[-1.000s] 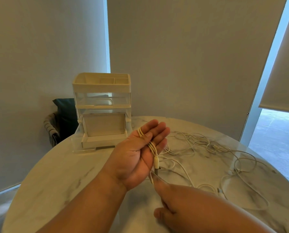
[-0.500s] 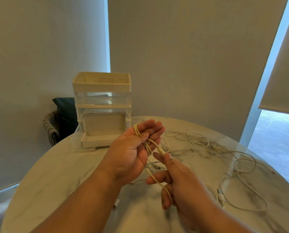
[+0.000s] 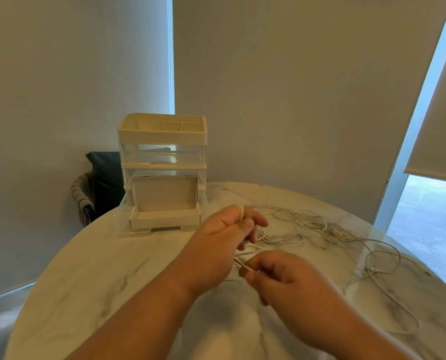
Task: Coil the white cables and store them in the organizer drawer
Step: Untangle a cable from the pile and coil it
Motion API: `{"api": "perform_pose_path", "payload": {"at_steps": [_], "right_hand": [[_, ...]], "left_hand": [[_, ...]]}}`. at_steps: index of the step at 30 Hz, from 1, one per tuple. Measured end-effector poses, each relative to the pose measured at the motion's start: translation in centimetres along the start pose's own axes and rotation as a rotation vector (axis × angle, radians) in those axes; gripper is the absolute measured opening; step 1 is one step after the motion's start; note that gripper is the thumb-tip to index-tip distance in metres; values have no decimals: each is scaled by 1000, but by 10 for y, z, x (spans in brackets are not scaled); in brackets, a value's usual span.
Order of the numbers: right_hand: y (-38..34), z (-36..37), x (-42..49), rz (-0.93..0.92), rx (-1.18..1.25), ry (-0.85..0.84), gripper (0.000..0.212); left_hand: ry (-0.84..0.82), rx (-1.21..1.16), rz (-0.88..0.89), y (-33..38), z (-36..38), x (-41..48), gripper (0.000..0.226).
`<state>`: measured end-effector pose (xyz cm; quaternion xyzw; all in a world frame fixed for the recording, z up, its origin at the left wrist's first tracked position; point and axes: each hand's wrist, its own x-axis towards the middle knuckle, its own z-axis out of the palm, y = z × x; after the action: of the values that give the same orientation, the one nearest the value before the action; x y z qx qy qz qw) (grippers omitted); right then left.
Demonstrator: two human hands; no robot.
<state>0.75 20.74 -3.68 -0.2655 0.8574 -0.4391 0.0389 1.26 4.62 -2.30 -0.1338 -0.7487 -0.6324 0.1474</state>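
The white cable [image 3: 246,253] was looped round the left hand [image 3: 220,239] and pinched in the grip of the right hand [image 3: 281,278]; the organizer drawer [image 3: 164,220] was seen open.

Left hand [image 3: 222,240]: back toward the camera, fingers curled; white cable [image 3: 240,211] looped over the index finger.
Right hand [image 3: 281,279]: just below and right of the left hand; thumb and forefinger pinch a strand of the same cable.
Loose cables [image 3: 310,226]: tangled on the table, right of both hands, spreading toward the right edge.
Organizer [image 3: 162,141]: upright near the far left edge; compartment tray on top, clear drawer beneath closed.
Bottom drawer [image 3: 164,220]: pulled out toward the camera.
Table [image 3: 100,268]: round, marbled white top.
Chair [image 3: 105,178]: dark cushion, behind the table, left of the organizer.
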Motion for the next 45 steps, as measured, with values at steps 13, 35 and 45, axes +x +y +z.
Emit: {"api": "perform_pose_path", "payload": {"at_steps": [13, 35, 45], "right_hand": [[-2, -43, -5, -298, -399, 374, 9], [10, -37, 5, -433, -24, 323, 15], [30, -11, 19, -135, -268, -96, 31]], "left_hand": [[-494, 245, -211, 8, 8, -11, 32], [-757, -998, -229, 9, -12, -3, 29], [-336, -1293, -99, 10, -35, 6, 14]]}}
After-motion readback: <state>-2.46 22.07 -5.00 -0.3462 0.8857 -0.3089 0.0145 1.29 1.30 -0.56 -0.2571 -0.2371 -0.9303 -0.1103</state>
